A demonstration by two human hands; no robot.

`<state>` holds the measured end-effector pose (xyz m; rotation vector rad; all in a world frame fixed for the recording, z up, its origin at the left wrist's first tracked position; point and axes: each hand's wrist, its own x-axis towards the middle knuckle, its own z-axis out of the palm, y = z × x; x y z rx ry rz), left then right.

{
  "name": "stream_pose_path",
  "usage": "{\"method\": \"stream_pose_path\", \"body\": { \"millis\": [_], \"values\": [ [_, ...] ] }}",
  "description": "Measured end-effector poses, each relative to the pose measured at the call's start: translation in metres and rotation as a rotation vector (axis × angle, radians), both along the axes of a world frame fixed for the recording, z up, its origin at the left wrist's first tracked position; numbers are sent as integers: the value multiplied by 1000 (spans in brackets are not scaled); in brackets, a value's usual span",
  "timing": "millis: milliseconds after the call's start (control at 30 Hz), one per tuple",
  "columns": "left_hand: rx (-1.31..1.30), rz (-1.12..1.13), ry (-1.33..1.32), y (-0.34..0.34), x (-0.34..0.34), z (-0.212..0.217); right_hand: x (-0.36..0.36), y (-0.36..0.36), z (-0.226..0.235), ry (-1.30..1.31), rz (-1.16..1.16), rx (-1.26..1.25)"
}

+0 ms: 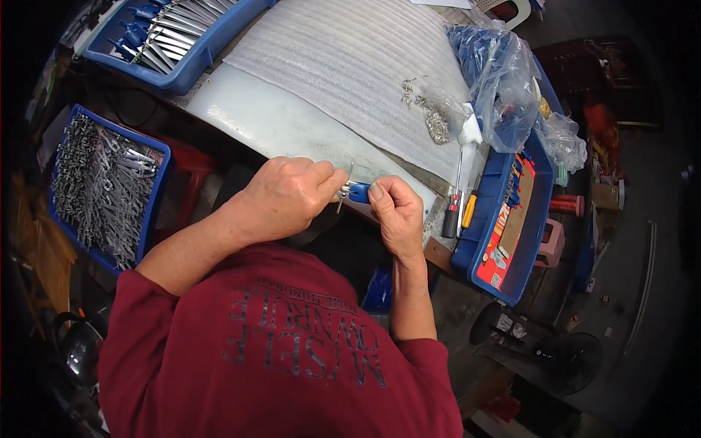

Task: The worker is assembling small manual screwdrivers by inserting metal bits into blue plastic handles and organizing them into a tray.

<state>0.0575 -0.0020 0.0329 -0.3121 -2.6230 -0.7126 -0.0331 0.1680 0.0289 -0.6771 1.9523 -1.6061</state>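
The foam sheet over the middle of the tabletop lies bare, leaving open room ahead of both hands. Toward the right edge, a pile of screws, a plastic bag and two screwdrivers block the way. Blue bins close the left edge.

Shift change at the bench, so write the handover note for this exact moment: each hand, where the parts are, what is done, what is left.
Left hand: closed on a thin metal strip at the bench edge.
Right hand: grip closed on a small blue-handled piece, meeting the strip between the hands.
Parts: blue bin of grey metal pieces at the left; blue tray of blue-handled metal blades top left; loose small metal bits on the foam sheet; two screwdrivers lying right of the hands.
Done: the top-left tray holds a row of pieces.
Left: the piece in hand; the left bin looks full.
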Motion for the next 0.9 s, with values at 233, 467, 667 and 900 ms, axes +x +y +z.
{"method": "stream_pose_path", "body": {
  "millis": [233,467,667,900],
  "values": [
    [24,10,-16,3,2,-5,-4,9,-1,-271,-11,18],
    [94,-71,-23,-5,1,-1,0,5,-1,20,54,55],
    [13,6,-24,1,5,-1,5,3,-6,136,-46,90],
    [12,-26,-50,-1,3,0,1,7,-8,-66,24,79]
  ]
}}
